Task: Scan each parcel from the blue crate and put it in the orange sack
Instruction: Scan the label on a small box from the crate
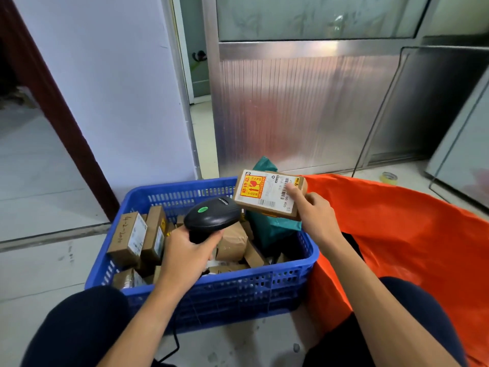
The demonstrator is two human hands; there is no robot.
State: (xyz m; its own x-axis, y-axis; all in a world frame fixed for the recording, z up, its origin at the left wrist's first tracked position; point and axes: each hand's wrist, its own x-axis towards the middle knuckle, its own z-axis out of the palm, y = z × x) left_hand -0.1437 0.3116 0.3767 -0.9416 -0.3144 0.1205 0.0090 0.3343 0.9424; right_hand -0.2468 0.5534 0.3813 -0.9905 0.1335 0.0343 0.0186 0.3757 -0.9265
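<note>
My left hand [189, 246] grips the handle of a black barcode scanner [211, 214] over the blue crate [238, 290]. The scanner's head points at a small brown cardboard parcel [267, 193] with a white label and a red-and-yellow sticker. My right hand [315, 214] holds that parcel above the crate's right side, thumb on the label. The crate holds several brown boxes [132, 238] and a green plastic mailer [270, 229]. The orange sack [412, 234] lies open to the right of the crate.
The crate and sack sit on a pale tiled floor between my knees [87, 332]. A white wall and a dark red door frame [60, 109] stand at the left, metal panels behind. A roll of tape [389, 178] lies on the floor at the far right.
</note>
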